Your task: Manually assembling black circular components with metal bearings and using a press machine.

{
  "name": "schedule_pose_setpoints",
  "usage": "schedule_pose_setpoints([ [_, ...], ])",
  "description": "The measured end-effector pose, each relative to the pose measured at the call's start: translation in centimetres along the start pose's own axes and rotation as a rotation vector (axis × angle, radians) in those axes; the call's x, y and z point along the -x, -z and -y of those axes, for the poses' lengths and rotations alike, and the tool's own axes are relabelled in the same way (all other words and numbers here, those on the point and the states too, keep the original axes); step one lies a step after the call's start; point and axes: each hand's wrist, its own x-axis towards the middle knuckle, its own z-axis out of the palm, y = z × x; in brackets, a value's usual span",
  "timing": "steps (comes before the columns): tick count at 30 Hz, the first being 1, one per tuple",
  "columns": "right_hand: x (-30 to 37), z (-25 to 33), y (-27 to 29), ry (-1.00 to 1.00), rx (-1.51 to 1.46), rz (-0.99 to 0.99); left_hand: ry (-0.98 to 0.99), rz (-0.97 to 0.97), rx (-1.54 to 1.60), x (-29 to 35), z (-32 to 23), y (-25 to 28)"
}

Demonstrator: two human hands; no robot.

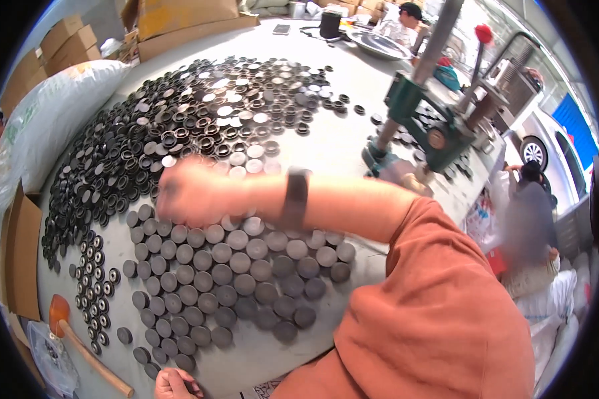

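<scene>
My right arm, in an orange sleeve with a dark wristband (295, 198), reaches across the table from the right. At its end my right hand (192, 193) is smeared by motion over the near edge of a big heap of black round caps (140, 143); its fingers cannot be made out. Below it, many dark grey discs (226, 272) lie flat, close together in loose rows. My left hand (177, 384) shows only partly at the lower edge, by the nearest discs. Its fingers are curled closed, and whatever they may hold is hidden.
Small ringed pieces (94, 286) lie left of the discs, near a wooden-handled mallet (90, 352). A green lever press (426, 113) stands on the right. A white sack (40, 126) and cardboard boxes (66, 43) flank the left side. Other people are at the back and right.
</scene>
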Motion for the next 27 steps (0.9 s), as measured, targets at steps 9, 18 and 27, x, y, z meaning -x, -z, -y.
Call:
schedule_pose_setpoints([
  [9,11.5,7.8,-13.8,0.411,0.109,0.25,0.156,0.292,0.797,6.1,-2.0,-2.0],
  [18,14.7,10.6,-16.3,0.522,0.591,0.393,0.23,0.013,0.854,8.5,0.9,-1.4],
  [27,12.5,10.2,-17.3,0.238,0.237,1.007,0.137,0.286,0.906,9.0,3.8,0.4],
])
